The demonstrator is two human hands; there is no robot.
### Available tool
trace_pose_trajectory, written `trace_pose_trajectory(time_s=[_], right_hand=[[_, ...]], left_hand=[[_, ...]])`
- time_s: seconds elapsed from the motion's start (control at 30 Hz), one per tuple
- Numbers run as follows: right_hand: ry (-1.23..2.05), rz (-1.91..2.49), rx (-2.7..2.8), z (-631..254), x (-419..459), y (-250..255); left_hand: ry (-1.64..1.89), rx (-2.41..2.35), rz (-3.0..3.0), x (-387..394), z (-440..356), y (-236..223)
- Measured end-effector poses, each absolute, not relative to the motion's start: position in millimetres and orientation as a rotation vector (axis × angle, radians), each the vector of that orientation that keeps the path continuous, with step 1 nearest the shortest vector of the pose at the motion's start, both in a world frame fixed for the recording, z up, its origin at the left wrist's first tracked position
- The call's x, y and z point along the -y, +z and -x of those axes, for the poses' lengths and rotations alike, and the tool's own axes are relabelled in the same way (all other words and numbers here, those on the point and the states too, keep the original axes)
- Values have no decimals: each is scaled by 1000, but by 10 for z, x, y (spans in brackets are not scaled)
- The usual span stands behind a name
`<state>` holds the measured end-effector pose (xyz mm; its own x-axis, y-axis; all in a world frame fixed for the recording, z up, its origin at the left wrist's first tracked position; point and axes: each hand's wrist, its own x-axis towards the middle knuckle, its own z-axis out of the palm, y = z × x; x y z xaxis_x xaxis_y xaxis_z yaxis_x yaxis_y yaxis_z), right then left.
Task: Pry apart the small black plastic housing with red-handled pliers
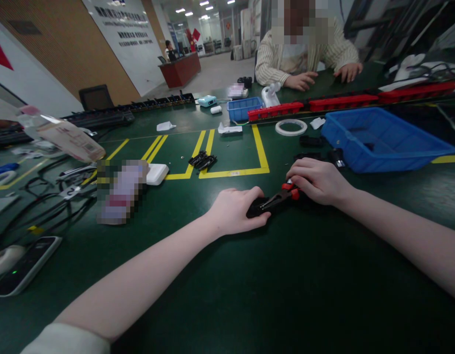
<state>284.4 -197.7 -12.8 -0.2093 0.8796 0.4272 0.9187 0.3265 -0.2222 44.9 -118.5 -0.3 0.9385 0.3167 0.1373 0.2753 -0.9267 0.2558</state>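
My left hand [237, 210] is closed around a small black part [255, 208], its thumb and fingers on either side; the part's kind is not clear. In my right hand [319, 181] is a pair of pliers [282, 196] with red-and-black handles, fingers wrapped over the grips. The pliers' jaws point left and reach the black part, but whether they bite on it cannot be made out. Beyond my left hand lies a small pile of black pieces [202, 161] across yellow tape. Just past my right hand are a few dark parts [336, 157].
A large blue bin [387, 164] stands at the right, a smaller blue basket [245, 109] farther back. A tape roll [290, 127] lies between them. Red strips [343, 102] run across the table before a seated person [297, 59]. Cables [46, 196] and a bottle [65, 137] crowd the left.
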Motion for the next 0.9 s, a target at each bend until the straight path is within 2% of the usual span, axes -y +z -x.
trace_pose_trajectory(time_s=[0.9], right_hand=[[-118,1584,2138,-2846,1953,-129]], left_hand=[[267,-423,-2856,1184,-447,-4]])
